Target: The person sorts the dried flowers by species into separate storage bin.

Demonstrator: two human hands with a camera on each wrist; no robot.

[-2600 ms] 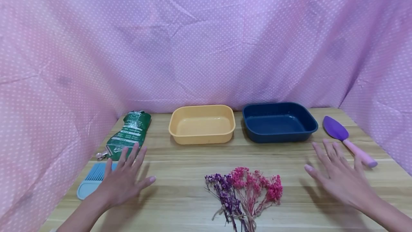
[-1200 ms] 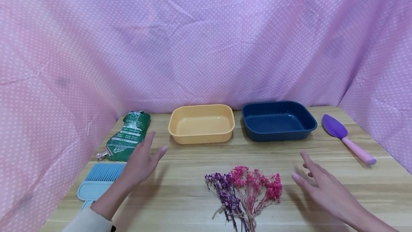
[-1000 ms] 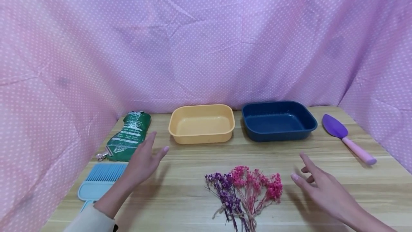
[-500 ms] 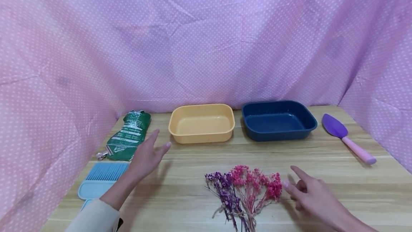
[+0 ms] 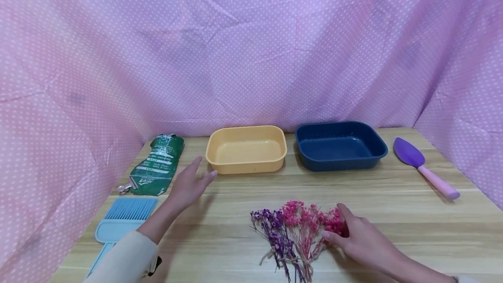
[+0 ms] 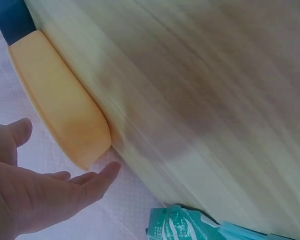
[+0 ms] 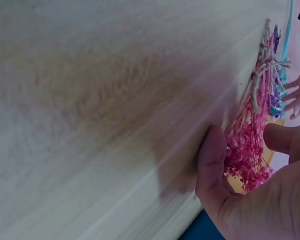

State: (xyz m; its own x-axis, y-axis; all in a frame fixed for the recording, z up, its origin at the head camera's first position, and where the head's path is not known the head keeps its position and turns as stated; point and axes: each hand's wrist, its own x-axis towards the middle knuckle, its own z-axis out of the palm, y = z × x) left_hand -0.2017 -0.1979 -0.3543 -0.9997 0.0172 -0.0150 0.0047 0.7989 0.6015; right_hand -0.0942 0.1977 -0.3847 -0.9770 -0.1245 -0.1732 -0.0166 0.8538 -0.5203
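Note:
Two small bunches of dried flowers lie side by side at the table's near middle, one purple [image 5: 277, 239], one pink [image 5: 300, 217], with twine around the stems. My right hand [image 5: 363, 241] is at the right edge of the pink blooms, its thumb and fingers spread on either side of them. In the right wrist view a gap shows between thumb [image 7: 282, 137] and the pink flower heads [image 7: 247, 155]. My left hand [image 5: 187, 189] hovers with loosely extended fingers and nothing in it, near the left front corner of the yellow tub [image 5: 247, 168].
A dark blue tub [image 5: 342, 164] stands right of the yellow one. At the left lie a green clipped packet [image 5: 157, 165] and a light blue brush [image 5: 122, 226]. A purple spatula [image 5: 410, 154] with a pink handle lies far right. Pink dotted cloth [image 5: 251, 56] hangs behind.
My right hand has moved left from near the spatula to the pink flowers. The left hand has turned on its side and drifted right, toward the yellow tub, uncovering more of the brush.

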